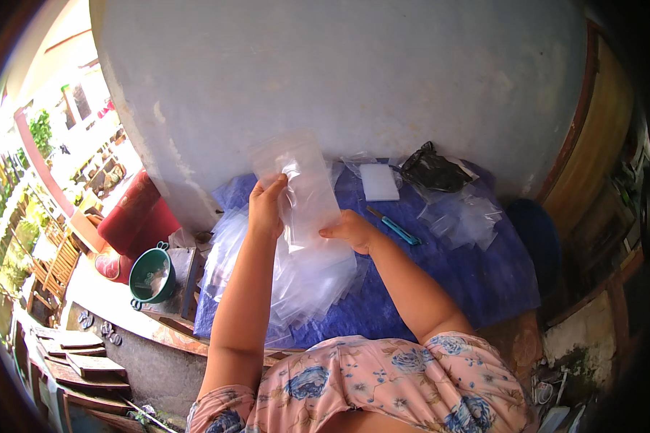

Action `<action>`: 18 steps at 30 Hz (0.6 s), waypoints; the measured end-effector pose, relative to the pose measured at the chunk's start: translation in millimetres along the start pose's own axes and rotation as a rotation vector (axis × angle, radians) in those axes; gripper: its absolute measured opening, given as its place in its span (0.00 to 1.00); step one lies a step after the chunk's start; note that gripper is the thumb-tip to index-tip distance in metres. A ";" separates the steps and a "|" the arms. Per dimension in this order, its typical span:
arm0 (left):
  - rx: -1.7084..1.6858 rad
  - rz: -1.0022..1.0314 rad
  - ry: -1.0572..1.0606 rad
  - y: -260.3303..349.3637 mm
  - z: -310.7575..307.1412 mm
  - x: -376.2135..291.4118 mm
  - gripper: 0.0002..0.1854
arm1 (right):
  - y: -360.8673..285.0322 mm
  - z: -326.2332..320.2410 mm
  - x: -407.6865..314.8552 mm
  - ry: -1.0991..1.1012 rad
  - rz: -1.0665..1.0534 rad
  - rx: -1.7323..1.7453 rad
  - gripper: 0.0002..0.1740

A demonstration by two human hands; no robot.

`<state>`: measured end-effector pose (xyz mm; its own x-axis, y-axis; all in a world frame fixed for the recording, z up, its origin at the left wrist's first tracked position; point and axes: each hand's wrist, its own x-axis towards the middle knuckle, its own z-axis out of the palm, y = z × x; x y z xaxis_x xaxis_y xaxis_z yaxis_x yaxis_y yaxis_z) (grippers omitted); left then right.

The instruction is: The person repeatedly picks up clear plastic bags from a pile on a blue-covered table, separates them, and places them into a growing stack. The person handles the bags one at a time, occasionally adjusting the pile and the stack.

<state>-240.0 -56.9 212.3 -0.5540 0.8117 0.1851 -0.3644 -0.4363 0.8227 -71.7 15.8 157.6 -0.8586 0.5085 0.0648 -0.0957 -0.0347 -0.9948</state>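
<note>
Between my two hands is a clear plastic bag, raised above a blue tarp. My left hand pinches its left edge, thumb on top. At the lower right corner, my right hand grips it between thumb and fingers. Below spreads a loose pile of clear plastic bags, partly hidden by my left forearm. To the right of my right hand lies a teal utility knife. Behind the knife rests a stack of whitish plastic sheets or bags.
A crumpled black plastic bag sits at the back right, with more clear bags before it. Left of the tarp, a green plastic basin stands on a small table. A painted wall rises behind; a red armchair is farther left.
</note>
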 end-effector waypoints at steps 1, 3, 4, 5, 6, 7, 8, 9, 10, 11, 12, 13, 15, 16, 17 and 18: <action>-0.020 -0.011 -0.006 -1.9 -5.5 3.8 0.08 | 2.9 -1.9 0.4 0.035 0.019 0.007 0.19; -0.057 -0.076 -0.054 -8.2 -19.1 13.8 0.11 | 7.3 -6.6 1.3 0.063 0.067 0.073 0.17; -0.112 -0.064 -0.157 -12.2 -27.9 17.6 0.13 | 8.3 -10.0 2.4 0.132 0.079 0.110 0.17; -0.138 -0.206 -0.148 -19.4 -34.6 19.0 0.15 | 9.0 -12.9 4.1 0.168 0.073 0.159 0.16; -0.192 -0.301 -0.206 -28.6 -39.7 18.3 0.16 | 10.8 -13.4 5.6 0.230 0.073 0.205 0.16; -0.164 -0.332 -0.161 -41.1 -43.4 11.5 0.18 | 13.0 -13.3 6.6 0.240 0.053 0.228 0.16; -0.070 -0.363 -0.207 -52.5 -45.7 3.5 0.19 | 15.3 -12.1 8.4 0.282 0.032 0.251 0.16; 0.112 -0.357 -0.127 -73.5 -41.7 -14.2 0.20 | 17.9 -12.2 8.3 0.328 0.011 0.274 0.15; 0.137 -0.326 -0.133 -83.2 -40.4 -20.5 0.19 | 23.1 -7.3 11.2 0.441 0.020 0.100 0.15; 0.165 -0.317 -0.119 -92.1 -37.8 -26.7 0.18 | 26.6 -6.8 11.9 0.457 0.005 0.076 0.16; 0.182 -0.315 -0.129 -96.5 -36.9 -30.1 0.17 | 30.4 -7.4 11.4 0.462 -0.001 0.064 0.16; 0.201 -0.318 -0.140 -96.6 -38.6 -31.3 0.18 | 34.1 -7.7 10.9 0.443 -0.022 0.074 0.16; 0.215 -0.292 -0.221 -87.3 -44.6 -28.1 0.21 | 38.1 -10.0 8.3 0.387 -0.008 0.161 0.16; 0.167 -0.370 -0.257 -82.8 -46.3 -26.5 0.22 | 38.1 -11.1 6.5 0.366 0.004 0.175 0.17; 0.192 -0.375 -0.262 -80.3 -46.2 -26.5 0.20 | 36.4 -12.1 4.6 0.367 0.012 0.205 0.18; 0.206 -0.359 -0.281 -78.1 -44.7 -26.1 0.20 | 33.3 -11.8 2.8 0.354 -0.014 0.153 0.18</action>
<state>-230.5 -61.4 119.1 -0.1871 0.9822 -0.0146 -0.3236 -0.0476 0.9450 -71.4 26.2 123.7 -0.6321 0.7746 0.0209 -0.2031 -0.1396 -0.9691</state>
